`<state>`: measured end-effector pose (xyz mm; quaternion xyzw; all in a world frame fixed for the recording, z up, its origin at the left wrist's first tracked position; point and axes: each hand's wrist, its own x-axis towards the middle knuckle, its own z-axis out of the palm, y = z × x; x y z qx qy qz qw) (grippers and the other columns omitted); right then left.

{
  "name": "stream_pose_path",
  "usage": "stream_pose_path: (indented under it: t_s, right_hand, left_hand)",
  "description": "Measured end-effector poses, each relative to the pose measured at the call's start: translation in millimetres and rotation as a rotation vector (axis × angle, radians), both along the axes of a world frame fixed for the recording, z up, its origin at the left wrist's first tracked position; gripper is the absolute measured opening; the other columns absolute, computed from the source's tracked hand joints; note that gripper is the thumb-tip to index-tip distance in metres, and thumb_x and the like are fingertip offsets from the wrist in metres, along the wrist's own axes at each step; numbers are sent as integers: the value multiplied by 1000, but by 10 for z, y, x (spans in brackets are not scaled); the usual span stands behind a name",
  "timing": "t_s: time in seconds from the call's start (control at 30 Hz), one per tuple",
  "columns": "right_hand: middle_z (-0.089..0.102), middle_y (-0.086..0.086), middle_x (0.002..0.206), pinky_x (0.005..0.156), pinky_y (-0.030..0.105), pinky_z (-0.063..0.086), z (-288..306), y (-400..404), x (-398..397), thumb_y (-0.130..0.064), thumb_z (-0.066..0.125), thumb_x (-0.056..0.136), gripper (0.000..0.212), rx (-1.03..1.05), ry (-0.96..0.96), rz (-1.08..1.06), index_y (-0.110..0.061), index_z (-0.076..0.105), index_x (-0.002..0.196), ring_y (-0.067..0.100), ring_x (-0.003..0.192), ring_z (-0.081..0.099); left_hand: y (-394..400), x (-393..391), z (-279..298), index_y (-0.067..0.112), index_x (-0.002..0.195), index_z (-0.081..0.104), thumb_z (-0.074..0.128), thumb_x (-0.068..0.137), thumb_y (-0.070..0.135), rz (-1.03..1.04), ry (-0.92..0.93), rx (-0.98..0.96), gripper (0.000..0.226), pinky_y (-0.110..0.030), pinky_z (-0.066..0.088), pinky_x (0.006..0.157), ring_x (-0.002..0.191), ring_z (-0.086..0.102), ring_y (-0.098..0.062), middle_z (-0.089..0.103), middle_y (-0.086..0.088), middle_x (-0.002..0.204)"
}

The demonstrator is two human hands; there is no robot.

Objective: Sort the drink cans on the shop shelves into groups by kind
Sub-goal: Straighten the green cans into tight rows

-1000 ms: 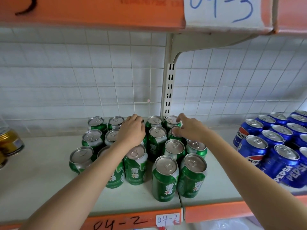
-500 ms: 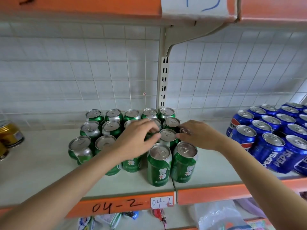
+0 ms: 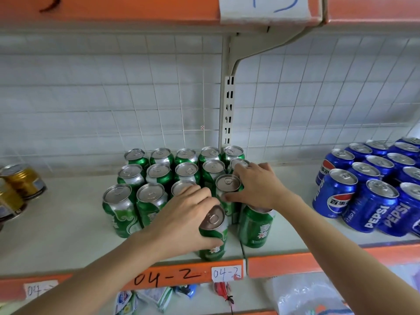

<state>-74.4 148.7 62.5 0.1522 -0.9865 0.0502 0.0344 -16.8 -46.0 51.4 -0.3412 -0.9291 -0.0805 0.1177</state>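
"PEPSI" on blue cans [image 3: 372, 208]; "04-2" on shelf edge [image 3: 166, 277]

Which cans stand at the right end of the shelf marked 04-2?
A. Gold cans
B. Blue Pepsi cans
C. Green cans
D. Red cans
B: the blue Pepsi cans are grouped at the right end, the green cans stand in the middle under both hands, and the gold cans are at the left edge.

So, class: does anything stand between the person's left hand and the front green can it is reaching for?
Nothing visible does. The left hand is already wrapped around the front green can at the shelf edge; the right hand is on the can behind it.
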Motion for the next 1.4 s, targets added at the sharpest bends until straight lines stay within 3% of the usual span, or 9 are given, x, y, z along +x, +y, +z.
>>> stream_pose_path:
  t_s: [0.07,0.2,0.37,0.47,0.6,0.77,0.97,1.27,1.4]
  right_hand:
    - [50,-2,91,99,39,29,-35,-24,3,-67,57,73,59,-45,-8,19,-18,43,101,18,88,44]
    - [53,4,114,104,42,27,-101,-93,-15,-63,58,76,64,-128,-65,65,-22,43,122,24,108,49]
    - [56,-1,119,104,42,29,26,83,24,-61,48,84,56,-149,-39,37,-26,47,127,20,117,44]
    - [55,0,117,94,39,41,112,367,37,-59,54,82,56,-216,-32,-92,-23,51,124,22,112,49]
    - [53,7,123,86,33,41,93,524,12,-59,62,77,70,-186,-138,-227,-15,46,130,25,110,53]
    - [65,11,99,70,32,47,77,485,-30,-57,66,75,59,-255,-150,-275,-6,58,105,25,86,61]
    - [62,5,94,61,29,38,59,419,47,-59,66,74,57,-255,-76,-298,-12,56,104,21,83,55]
    - [60,7,105,76,33,43,1,247,68,-54,66,77,58,-317,-87,-180,-12,52,114,23,92,54]
    - [56,7,123,85,33,42,23,338,126,-57,58,81,66,-321,-145,-143,-12,44,126,23,107,52]
  left_hand:
    - [-102,4,21,24,119,56,43,62,74,28,-38,-18,77,-20,32,98,105,42,-8,50,12,107]
    - [-190,-46,84,32,128,42,52,69,75,64,-88,-91,73,-16,20,96,113,27,-1,38,17,121]
    - [-35,-151,224,31,133,40,29,71,80,100,-133,8,80,-15,23,89,122,30,1,38,15,130]
    - [95,-354,221,25,136,40,43,82,67,159,-137,79,68,-22,29,99,123,40,-8,42,8,131]
    - [284,-537,172,20,136,39,55,77,68,241,-153,-56,78,-37,34,103,120,45,-19,46,0,132]
    - [328,-579,98,16,111,52,63,72,65,257,-190,1,64,-30,37,82,100,52,-17,55,4,112]
    - [363,-546,66,15,125,47,66,74,58,285,-188,61,70,-29,35,88,112,48,-17,49,3,127]
    - [319,-538,58,17,130,45,65,74,57,315,-239,76,72,-29,35,90,114,43,-18,47,0,120]
    - [277,-493,58,19,132,44,59,80,58,279,-221,107,67,-31,33,96,120,43,-18,47,0,126]
